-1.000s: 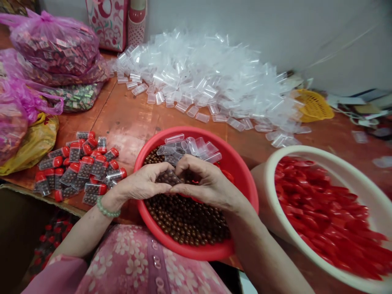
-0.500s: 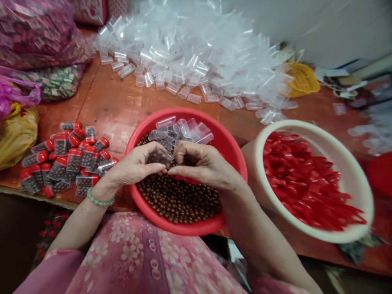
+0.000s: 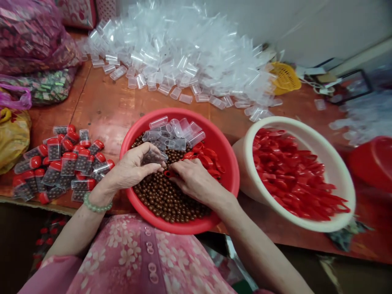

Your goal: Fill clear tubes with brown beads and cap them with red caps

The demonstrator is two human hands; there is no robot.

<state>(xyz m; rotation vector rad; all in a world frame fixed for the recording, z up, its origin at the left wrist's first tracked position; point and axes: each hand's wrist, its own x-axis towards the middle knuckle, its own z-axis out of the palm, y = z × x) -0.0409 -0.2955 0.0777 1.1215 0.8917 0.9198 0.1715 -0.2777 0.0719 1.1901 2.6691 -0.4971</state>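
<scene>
Both hands are over the red basin (image 3: 228,179) right in front of me. My left hand (image 3: 134,169) is curled round a small clear tube (image 3: 153,157) packed w/ brown balls, thumb below & fingers (image 3: 147,149) on top, open end pointing toward my right. My right hand (image 3: 192,179) lies knuckles-up on the brown balls (image 3: 162,200), fingertips (image 3: 176,166) bunched & pinching a red cap (image 3: 168,173) just beside the tube's mouth; cap & tube look v. close, can't tell if they touch. Green bead bracelet (image 3: 95,205) on my left wrist.

Inside the basin: brown balls fill the near part, a bunch of empty clear tubes (image 3: 173,132) lie at the far side, a few loose red caps (image 3: 208,157) on the right. Left of the basin on the reddish table (image 3: 101,106) there's a heap of filled tubes w/ red caps (image 3: 61,163). Right of it, touching or nearly so, a cream bowl (image 3: 337,171) full of red caps. Behind, a big pile of empty clear tubes (image 3: 183,53) runs along the wall, yellow basket (image 3: 284,75) at its right end. Pink bags of wrapped sweets (image 3: 27,36) far left, a yellow bag (image 3: 12,136) below them. Another red tub (image 3: 373,157) at the right edge, blurred
</scene>
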